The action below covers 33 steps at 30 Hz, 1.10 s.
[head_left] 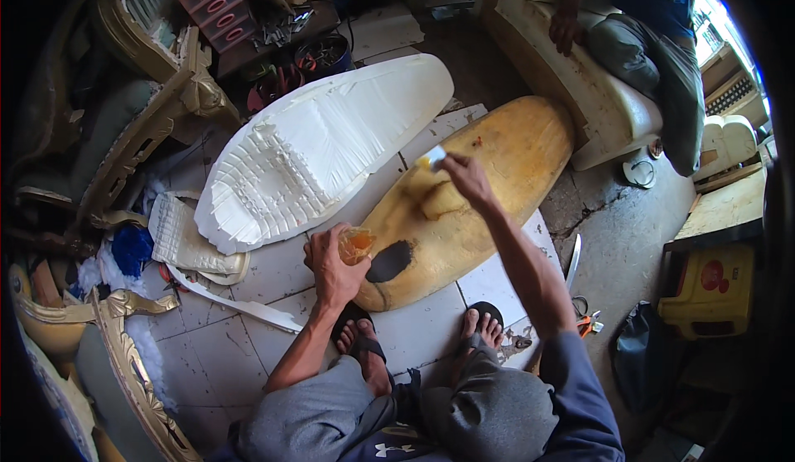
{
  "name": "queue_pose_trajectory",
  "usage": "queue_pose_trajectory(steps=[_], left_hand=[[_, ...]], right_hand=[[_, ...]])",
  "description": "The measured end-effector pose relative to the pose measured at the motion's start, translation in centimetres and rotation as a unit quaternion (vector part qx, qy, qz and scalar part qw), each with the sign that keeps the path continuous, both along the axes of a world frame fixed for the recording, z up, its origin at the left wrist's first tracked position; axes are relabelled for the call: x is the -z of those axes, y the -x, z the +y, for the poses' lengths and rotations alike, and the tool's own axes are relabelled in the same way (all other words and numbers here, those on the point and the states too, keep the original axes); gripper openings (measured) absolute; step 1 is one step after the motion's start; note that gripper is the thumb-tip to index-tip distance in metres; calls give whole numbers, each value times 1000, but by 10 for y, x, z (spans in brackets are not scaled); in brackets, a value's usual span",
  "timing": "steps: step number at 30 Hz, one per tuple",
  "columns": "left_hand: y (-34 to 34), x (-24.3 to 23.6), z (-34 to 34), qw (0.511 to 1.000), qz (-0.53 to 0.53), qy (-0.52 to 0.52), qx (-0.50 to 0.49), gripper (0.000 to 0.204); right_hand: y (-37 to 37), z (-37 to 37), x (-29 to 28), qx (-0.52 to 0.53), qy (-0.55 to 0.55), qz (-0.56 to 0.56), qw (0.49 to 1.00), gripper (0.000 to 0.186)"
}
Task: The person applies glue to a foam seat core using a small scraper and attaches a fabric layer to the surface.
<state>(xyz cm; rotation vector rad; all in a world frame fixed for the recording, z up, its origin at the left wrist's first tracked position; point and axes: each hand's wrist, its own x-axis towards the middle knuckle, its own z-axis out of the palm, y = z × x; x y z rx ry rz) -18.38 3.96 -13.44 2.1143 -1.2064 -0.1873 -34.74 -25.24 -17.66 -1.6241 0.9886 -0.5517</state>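
Note:
A long yellowish foam seat pad (505, 156) lies on the tiles in front of my feet, with a dark oval patch (389, 262) near its left end and a raised lump at its middle. My left hand (331, 265) is wrapped round a small clear cup (358, 245) of amber, glue-like stuff, by the pad's near-left end. Over the pad's middle, my right hand (469, 182) pinches a small flat white-and-yellow piece (431, 158), its kind too small to tell. Beyond the pad lies a white quilted seat cover (306, 147).
Carved gilt chair frames (124, 346) crowd the left. Red-fronted drawers (217, 7) and a tool bowl (325, 52) stand at the back. A person (654, 56) sits at the far right. Orange-handled pliers (590, 326), a blade (574, 262) and a yellow jerrycan (708, 292) are on the right.

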Motion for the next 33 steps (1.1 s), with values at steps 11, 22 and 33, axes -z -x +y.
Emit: queue_pose_trajectory(steps=[11, 22, 33], left_hand=[[-43, 8, 59, 987, 131, 14, -91, 75], [-60, 9, 71, 974, 174, 41, -141, 75], [-67, 21, 75, 965, 205, 24, -162, 75]], right_hand=[[-40, -26, 46, -163, 414, 124, 887, 26], [-88, 16, 23, -247, 446, 259, 820, 24], [-94, 118, 9, -401, 476, 217, 752, 21]])
